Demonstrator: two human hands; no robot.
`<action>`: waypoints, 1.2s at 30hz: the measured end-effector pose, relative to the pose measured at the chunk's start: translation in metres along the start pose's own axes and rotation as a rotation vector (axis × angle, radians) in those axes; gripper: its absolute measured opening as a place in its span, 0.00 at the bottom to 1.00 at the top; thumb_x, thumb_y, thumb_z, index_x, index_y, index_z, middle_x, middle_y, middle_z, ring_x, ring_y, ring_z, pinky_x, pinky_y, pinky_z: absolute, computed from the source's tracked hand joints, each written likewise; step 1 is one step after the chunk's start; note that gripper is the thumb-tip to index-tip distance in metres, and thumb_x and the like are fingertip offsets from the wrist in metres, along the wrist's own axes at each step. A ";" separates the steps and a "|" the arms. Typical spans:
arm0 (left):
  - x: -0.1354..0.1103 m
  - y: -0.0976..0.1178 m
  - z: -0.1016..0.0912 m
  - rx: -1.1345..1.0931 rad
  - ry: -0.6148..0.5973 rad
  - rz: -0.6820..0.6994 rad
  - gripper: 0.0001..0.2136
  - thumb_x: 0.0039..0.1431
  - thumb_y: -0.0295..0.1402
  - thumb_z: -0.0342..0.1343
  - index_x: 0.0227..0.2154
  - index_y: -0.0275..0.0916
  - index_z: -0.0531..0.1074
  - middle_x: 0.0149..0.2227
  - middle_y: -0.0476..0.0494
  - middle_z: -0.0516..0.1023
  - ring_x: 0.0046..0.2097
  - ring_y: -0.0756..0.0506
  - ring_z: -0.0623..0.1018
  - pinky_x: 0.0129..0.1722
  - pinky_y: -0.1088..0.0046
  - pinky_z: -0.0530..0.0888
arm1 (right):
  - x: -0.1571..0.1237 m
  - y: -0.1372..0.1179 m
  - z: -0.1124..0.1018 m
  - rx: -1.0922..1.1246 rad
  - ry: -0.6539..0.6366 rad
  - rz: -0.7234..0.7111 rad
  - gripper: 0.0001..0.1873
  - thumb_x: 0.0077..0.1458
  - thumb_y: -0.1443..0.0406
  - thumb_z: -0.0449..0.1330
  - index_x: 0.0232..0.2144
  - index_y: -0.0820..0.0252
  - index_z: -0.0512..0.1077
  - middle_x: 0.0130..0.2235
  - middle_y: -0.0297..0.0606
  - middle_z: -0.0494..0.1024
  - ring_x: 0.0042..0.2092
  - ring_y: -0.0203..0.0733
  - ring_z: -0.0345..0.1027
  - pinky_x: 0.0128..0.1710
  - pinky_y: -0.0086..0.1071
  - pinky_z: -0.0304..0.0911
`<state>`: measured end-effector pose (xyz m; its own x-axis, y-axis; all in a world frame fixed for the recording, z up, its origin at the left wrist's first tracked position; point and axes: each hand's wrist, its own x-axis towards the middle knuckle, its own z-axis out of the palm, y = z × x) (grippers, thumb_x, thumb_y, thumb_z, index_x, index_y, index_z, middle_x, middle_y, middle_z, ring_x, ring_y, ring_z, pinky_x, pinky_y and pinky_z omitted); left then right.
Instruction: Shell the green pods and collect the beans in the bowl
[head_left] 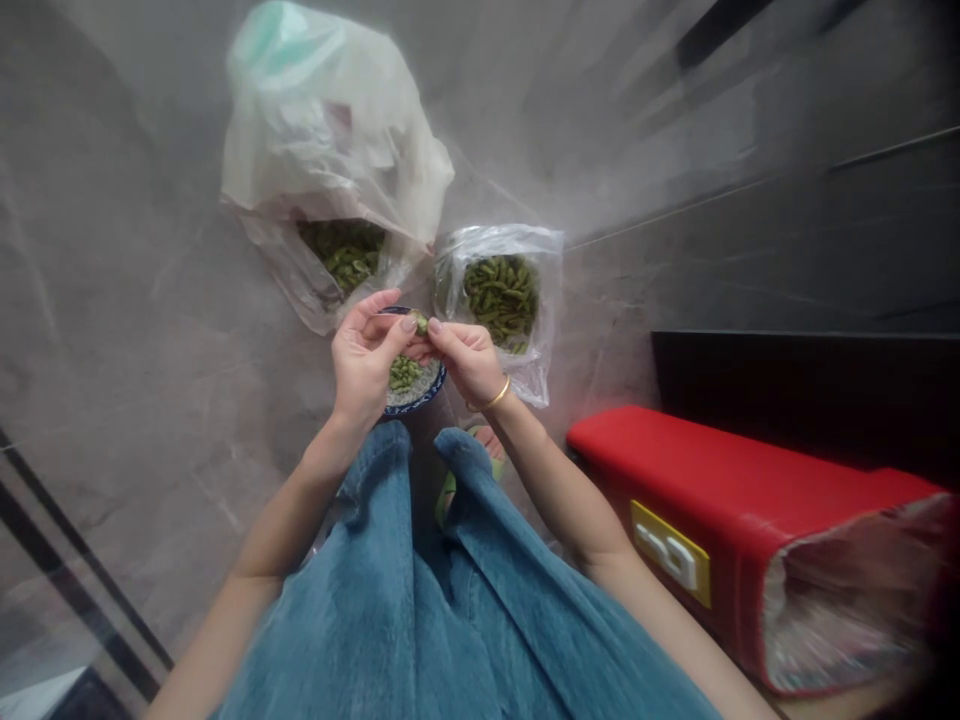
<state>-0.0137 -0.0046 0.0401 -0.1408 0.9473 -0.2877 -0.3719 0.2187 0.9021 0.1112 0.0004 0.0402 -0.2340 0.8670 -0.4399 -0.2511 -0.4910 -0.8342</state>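
Observation:
A green bean pod [419, 322] is pinched between the thumbs and fingers of both my hands. My left hand [367, 345] grips it from the left side, its index finger raised. From the right, my right hand [466, 355] closes on the same pod, a gold bangle on the wrist. Directly beneath is a blue-and-white rimmed bowl [411, 406], partly hidden by my hands, with shelled green beans [405, 373] in it. Beyond my right hand, a clear plastic bag [551, 290] lies open around many pods [501, 292].
A large whitish plastic bag [330, 150] stands at the upper left, with more green pods [345, 250] at its mouth. To my right is a red bin [705, 460] with a plastic liner and a yellow label. Grey marbled floor [150, 300] surrounds everything.

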 end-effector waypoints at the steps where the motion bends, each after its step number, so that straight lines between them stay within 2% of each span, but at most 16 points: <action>1: 0.000 0.000 0.000 -0.004 -0.014 -0.009 0.19 0.48 0.39 0.67 0.43 0.41 0.72 0.30 0.51 0.79 0.30 0.52 0.79 0.33 0.78 0.77 | 0.000 -0.001 0.000 0.001 -0.003 -0.007 0.24 0.46 0.44 0.62 0.27 0.60 0.79 0.24 0.36 0.79 0.29 0.37 0.73 0.30 0.30 0.68; 5: 0.000 0.000 0.001 0.022 0.014 -0.015 0.20 0.49 0.39 0.67 0.43 0.40 0.71 0.31 0.50 0.80 0.32 0.51 0.80 0.35 0.77 0.78 | 0.001 -0.001 0.002 -0.091 0.047 -0.082 0.24 0.47 0.44 0.61 0.25 0.60 0.78 0.23 0.35 0.78 0.27 0.36 0.71 0.28 0.30 0.67; 9: -0.001 -0.003 0.002 0.123 0.093 0.053 0.20 0.48 0.39 0.67 0.43 0.39 0.70 0.35 0.48 0.79 0.37 0.50 0.80 0.40 0.76 0.77 | -0.003 0.005 0.010 -0.237 0.216 -0.194 0.24 0.49 0.45 0.60 0.25 0.59 0.77 0.25 0.34 0.77 0.28 0.35 0.70 0.30 0.30 0.67; 12: -0.001 -0.007 0.002 0.192 0.122 0.092 0.20 0.50 0.42 0.65 0.43 0.39 0.68 0.39 0.46 0.77 0.40 0.50 0.80 0.43 0.74 0.77 | -0.005 0.010 0.017 -0.264 0.292 -0.214 0.23 0.52 0.46 0.58 0.27 0.59 0.77 0.26 0.35 0.77 0.31 0.36 0.70 0.33 0.30 0.67; 21: -0.004 -0.009 -0.001 0.231 0.128 0.103 0.21 0.52 0.41 0.64 0.46 0.40 0.66 0.37 0.46 0.77 0.39 0.49 0.80 0.42 0.72 0.78 | 0.003 0.012 0.013 -0.174 0.196 -0.077 0.28 0.49 0.41 0.57 0.25 0.60 0.77 0.24 0.34 0.76 0.28 0.34 0.67 0.31 0.30 0.68; 28: -0.002 -0.010 -0.003 0.270 0.115 0.107 0.20 0.53 0.36 0.63 0.47 0.40 0.66 0.37 0.46 0.76 0.42 0.48 0.79 0.46 0.70 0.77 | 0.006 0.014 0.011 -0.141 0.167 -0.071 0.27 0.47 0.41 0.58 0.24 0.60 0.75 0.24 0.33 0.76 0.26 0.33 0.66 0.30 0.29 0.67; 33: -0.003 -0.014 -0.001 0.363 0.128 0.187 0.20 0.51 0.32 0.63 0.47 0.39 0.65 0.38 0.47 0.76 0.41 0.50 0.79 0.48 0.71 0.75 | 0.004 0.014 0.010 -0.165 0.116 -0.099 0.24 0.47 0.45 0.61 0.30 0.61 0.77 0.27 0.33 0.77 0.29 0.32 0.68 0.31 0.28 0.68; 36: -0.003 -0.015 -0.001 0.447 0.117 0.250 0.20 0.52 0.32 0.62 0.47 0.39 0.65 0.39 0.46 0.76 0.42 0.50 0.78 0.50 0.69 0.74 | 0.003 0.016 0.010 -0.211 0.132 -0.086 0.24 0.50 0.45 0.59 0.34 0.59 0.76 0.30 0.33 0.77 0.31 0.34 0.69 0.31 0.28 0.69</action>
<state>-0.0088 -0.0116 0.0267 -0.2866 0.9564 -0.0570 0.1106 0.0921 0.9896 0.0969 -0.0052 0.0289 -0.0921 0.9153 -0.3922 -0.0599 -0.3982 -0.9153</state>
